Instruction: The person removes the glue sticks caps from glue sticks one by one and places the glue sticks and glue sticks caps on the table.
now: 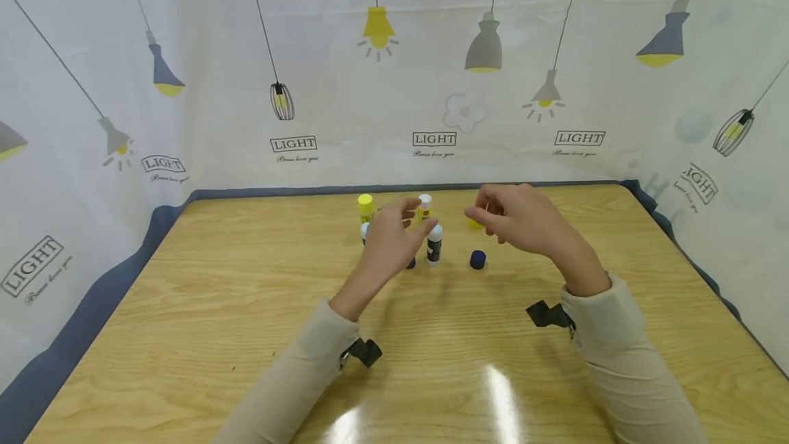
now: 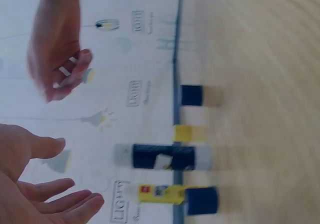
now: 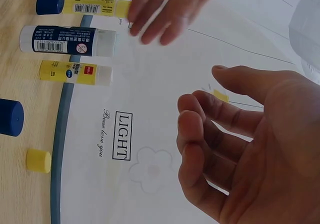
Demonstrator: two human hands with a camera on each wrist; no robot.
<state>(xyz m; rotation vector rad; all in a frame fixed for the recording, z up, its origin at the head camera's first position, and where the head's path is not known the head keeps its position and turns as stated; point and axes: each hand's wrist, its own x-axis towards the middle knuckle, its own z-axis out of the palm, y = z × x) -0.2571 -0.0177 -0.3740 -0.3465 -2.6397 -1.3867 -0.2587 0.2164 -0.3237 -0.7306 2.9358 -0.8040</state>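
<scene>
My left hand (image 1: 394,242) hovers over a small group of glue sticks, its fingers apart and holding nothing. Beside it stand a navy glue stick (image 1: 434,247) with a bare white top and, behind that, a yellow glue stick (image 3: 67,71), also white-topped. A yellow-capped glue stick (image 1: 366,205) is at the group's far left; another white top (image 1: 364,230) is mostly hidden by the hand. My right hand (image 1: 527,218) is raised to the right, fingers loosely bent around nothing. Below it lie a navy cap (image 1: 477,260) and a yellow cap (image 3: 38,161).
A second navy cap (image 2: 201,200) sits in front of the sticks, partly under my left hand in the head view. The wooden table (image 1: 203,279) ends at a curtain (image 1: 345,101) printed with lamps. Dark wrist mounts (image 1: 548,314) hang from the sleeves.
</scene>
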